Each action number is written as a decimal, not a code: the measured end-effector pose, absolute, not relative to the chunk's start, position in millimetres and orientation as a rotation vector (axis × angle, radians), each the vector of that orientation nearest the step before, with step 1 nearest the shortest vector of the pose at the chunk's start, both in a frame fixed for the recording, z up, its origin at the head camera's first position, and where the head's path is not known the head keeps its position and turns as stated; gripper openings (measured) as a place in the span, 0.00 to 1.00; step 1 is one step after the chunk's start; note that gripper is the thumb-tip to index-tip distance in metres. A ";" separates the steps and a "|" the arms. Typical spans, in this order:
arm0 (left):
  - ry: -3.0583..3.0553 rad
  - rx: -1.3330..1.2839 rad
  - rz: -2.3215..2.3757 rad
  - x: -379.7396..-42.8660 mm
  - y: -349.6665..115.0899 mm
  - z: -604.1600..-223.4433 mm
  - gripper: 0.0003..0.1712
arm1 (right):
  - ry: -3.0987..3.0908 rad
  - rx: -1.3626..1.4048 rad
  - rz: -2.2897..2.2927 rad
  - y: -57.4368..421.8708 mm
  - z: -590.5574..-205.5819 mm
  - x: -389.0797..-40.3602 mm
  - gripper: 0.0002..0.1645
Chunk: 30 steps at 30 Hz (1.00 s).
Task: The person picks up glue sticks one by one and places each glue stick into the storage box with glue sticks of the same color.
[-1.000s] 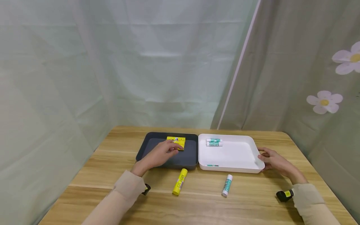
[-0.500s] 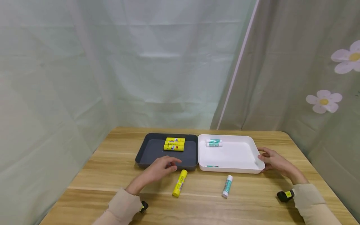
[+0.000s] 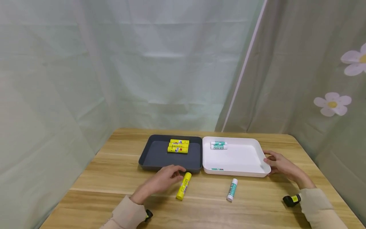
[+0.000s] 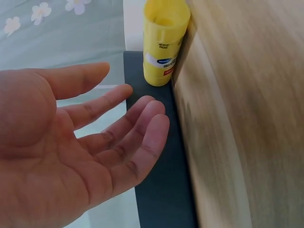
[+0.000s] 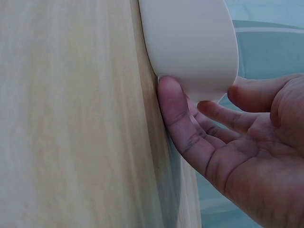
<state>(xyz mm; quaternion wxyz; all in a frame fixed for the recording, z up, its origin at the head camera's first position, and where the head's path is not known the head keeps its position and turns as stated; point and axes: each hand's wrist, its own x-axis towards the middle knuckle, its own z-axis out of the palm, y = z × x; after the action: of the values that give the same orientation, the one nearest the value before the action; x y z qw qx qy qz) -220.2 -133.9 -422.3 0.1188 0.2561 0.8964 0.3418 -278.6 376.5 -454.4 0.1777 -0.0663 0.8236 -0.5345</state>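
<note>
My left hand [image 3: 164, 180] hovers at the near edge of the dark grey tray [image 3: 154, 159], fingers loosely bent and holding nothing. Just to its right, a yellow glue stick [image 3: 184, 186] lies on the table; the left wrist view shows this glue stick [image 4: 164, 47] beyond the fingertips. Several yellow glue sticks [image 3: 178, 149] lie side by side in the grey tray. With thumb at the rim and fingers curled round the outer wall, my right hand [image 3: 283, 165] holds the right end of the white tray [image 5: 192, 47]. Another glue stick, white and green [image 3: 232, 190], lies in front of that tray.
Inside the white tray, white-and-green glue sticks [image 3: 219, 147] lie near the back left, and one more [image 3: 216, 169] shows at the front wall. Both trays stand side by side on the wooden table [image 3: 200, 213]. Curtains [image 3: 171, 79] hang behind the table.
My left hand has drawn back from the yellow glue sticks in the grey tray toward the loose one in front, uncovering the row. The right hand has stayed at the white tray.
</note>
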 end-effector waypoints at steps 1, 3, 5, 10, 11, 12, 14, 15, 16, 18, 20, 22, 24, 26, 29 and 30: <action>2.624 0.748 0.991 -220.1 -133.4 -422.7 0.18 | 2.329 -0.193 -1.516 376.5 -454.3 -278.4 0.37; 2.626 0.743 0.978 -219.8 -133.0 -423.6 0.17 | 2.330 -0.196 -1.520 376.5 -454.0 -278.3 0.37; 2.618 0.733 0.974 -219.7 -133.1 -424.5 0.17 | 2.333 -0.198 -1.518 376.5 -453.7 -278.3 0.38; 2.558 0.688 0.981 -218.8 -133.1 -426.1 0.20 | 2.336 -0.194 -1.508 376.5 -453.6 -279.0 0.39; 2.545 0.680 0.980 -218.2 -132.8 -426.0 0.21 | 2.334 -0.195 -1.508 376.4 -453.5 -279.1 0.39; 2.536 0.675 0.975 -217.6 -132.4 -425.9 0.21 | 2.333 -0.196 -1.509 376.3 -453.4 -279.3 0.39; 2.524 0.678 0.974 -216.0 -131.4 -426.0 0.23 | 2.333 -0.197 -1.512 375.9 -452.8 -279.7 0.38; 2.521 0.674 0.970 -215.3 -130.8 -426.0 0.24 | 2.335 -0.199 -1.510 375.7 -452.4 -279.8 0.38; 2.518 0.676 0.969 -214.7 -130.2 -426.1 0.26 | 2.337 -0.198 -1.509 375.5 -451.9 -279.9 0.38; 2.520 0.669 0.951 -213.9 -129.4 -427.7 0.29 | 2.342 -0.194 -1.505 375.0 -451.3 -279.6 0.39; 2.518 0.661 0.931 -213.7 -129.1 -430.0 0.33 | 2.345 -0.192 -1.505 375.1 -451.7 -279.0 0.39; 2.513 0.644 0.900 -213.0 -128.7 -431.9 0.38 | 2.342 -0.199 -1.516 375.6 -453.1 -278.3 0.38; 2.505 0.634 0.885 -212.8 -128.7 -434.7 0.42 | 2.338 -0.209 -1.525 376.6 -455.1 -277.7 0.38; 2.514 0.665 0.859 -215.8 -131.0 -443.2 0.45 | 2.338 -0.219 -1.525 378.1 -457.1 -278.0 0.38; 2.532 0.716 0.822 -225.1 -136.5 -462.0 0.45 | 2.346 -0.213 -1.513 379.2 -458.3 -278.4 0.38; 2.539 0.727 0.811 -228.2 -138.2 -467.5 0.44 | 2.349 -0.220 -1.506 379.5 -458.4 -278.4 0.38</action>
<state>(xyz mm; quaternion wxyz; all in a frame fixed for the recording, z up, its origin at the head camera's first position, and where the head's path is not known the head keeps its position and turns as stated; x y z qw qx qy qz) -228.2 -138.2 -467.5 0.1882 0.2586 0.9026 0.2883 -278.4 379.5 -458.4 0.1705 -0.0776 0.8269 -0.5302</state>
